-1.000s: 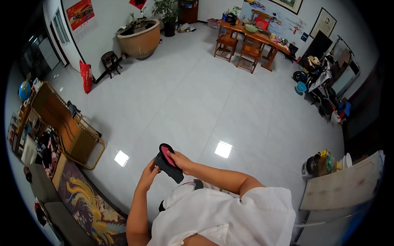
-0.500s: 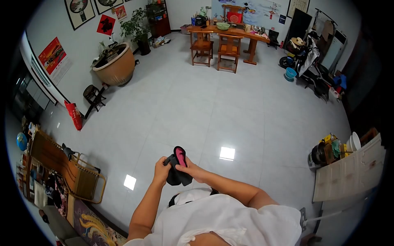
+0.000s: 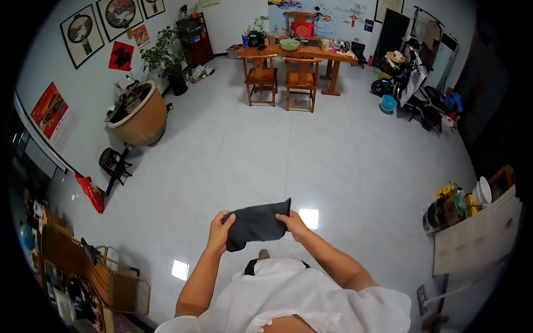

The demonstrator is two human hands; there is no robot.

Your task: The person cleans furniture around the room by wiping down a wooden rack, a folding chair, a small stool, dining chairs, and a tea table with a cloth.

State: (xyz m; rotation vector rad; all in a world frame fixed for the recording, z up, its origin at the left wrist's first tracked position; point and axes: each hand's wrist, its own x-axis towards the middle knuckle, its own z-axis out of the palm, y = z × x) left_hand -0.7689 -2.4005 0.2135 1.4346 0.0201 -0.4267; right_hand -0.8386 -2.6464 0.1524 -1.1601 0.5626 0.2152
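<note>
A dark grey cloth item [image 3: 257, 225], possibly a sock or sleeve, is stretched out sideways in front of my body. My left hand [image 3: 220, 230] grips its left end, thumb on top. At its right end, my right hand [image 3: 293, 225] pinches the edge near a pointed upper corner. The fingers behind the cloth are partly hidden. Below the cloth are my white shirt [image 3: 311, 288] and the tip of one shoe [image 3: 264, 254].
A wooden desk [image 3: 311, 53] with two chairs stands at the back. A large clay pot [image 3: 141, 119] and small stool [image 3: 114, 164] are left, a scooter [image 3: 416, 94] right. A bamboo recliner [image 3: 119, 286] is lower left, a cabinet [image 3: 472, 238] lower right.
The folded cloth with its pink inside showing is now spread out flat, grey side visible. My right hand has moved right, away from my left. The view has shifted slightly.
</note>
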